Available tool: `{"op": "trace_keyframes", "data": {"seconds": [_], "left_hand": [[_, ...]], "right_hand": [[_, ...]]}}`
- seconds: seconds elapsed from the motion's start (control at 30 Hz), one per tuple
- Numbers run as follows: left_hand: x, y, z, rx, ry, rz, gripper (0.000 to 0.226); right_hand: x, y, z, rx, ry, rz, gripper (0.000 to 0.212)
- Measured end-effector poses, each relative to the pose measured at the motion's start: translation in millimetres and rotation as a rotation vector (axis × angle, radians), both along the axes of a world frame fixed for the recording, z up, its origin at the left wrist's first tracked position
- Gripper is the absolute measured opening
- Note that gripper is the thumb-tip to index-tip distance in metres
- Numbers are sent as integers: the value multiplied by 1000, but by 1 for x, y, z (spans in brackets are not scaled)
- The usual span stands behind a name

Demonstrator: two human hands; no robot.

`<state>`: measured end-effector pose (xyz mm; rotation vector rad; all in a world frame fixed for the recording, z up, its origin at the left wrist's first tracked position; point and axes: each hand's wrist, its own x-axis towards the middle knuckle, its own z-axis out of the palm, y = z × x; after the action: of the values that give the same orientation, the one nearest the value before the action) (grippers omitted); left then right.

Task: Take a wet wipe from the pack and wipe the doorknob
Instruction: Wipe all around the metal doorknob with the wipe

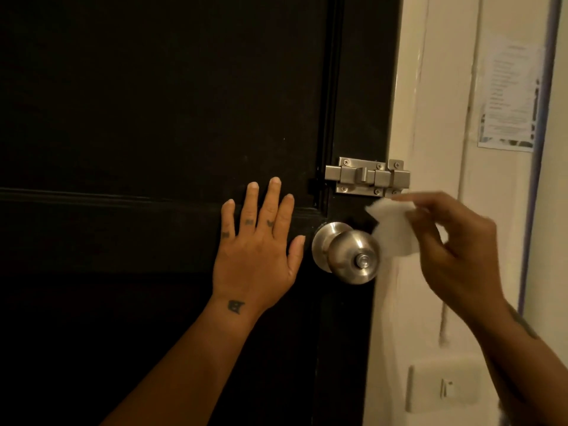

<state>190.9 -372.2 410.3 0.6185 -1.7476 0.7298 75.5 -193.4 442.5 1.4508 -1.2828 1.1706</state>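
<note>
A round brushed-metal doorknob (pixel 349 253) sticks out from the right side of a black door (pixel 153 118). My left hand (pixel 256 250) lies flat on the door just left of the knob, fingers spread and holding nothing. My right hand (pixel 455 247) holds a crumpled white wet wipe (pixel 395 230) just right of and slightly above the knob. The wipe's lower left edge is close to the knob; I cannot tell whether it touches. The wipe pack is out of sight.
A steel slide bolt (pixel 367 177) is mounted above the knob, spanning door and cream frame (pixel 424 118). A printed paper notice (pixel 508 96) hangs on the wall at right. A light switch plate (pixel 445 387) sits low on the wall.
</note>
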Motion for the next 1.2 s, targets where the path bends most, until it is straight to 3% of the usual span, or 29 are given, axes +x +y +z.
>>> {"op": "trace_keyframes", "data": {"seconds": [0.07,0.2,0.33,0.43,0.53,0.77,0.97,1.1,1.2], "left_hand": [[1,0,0,2,-7,4,58],[3,1,1,12,-33,-4,59],[6,0,0,8,-72,-7,62],[6,1,1,24,-69,-3,59],[6,2,1,40,-67,-12,58],[8,2,3,60,-97,-20,58],[14,10,5,142,-150,-53,58],[26,15,0,223,-124,-185,54],[34,26,-12,263,-26,-286,46]], "right_hand": [[15,-10,16,56,-7,40,20],[35,-34,24,366,-98,61,15],[35,-31,20,620,-104,231,15],[28,-22,29,477,-227,408,24],[27,-24,31,338,-139,221,27],[44,-24,17,634,13,191,13],[41,21,5,456,25,301,18],[21,45,-20,114,-250,308,12],[9,37,-37,-181,-472,184,22]]}}
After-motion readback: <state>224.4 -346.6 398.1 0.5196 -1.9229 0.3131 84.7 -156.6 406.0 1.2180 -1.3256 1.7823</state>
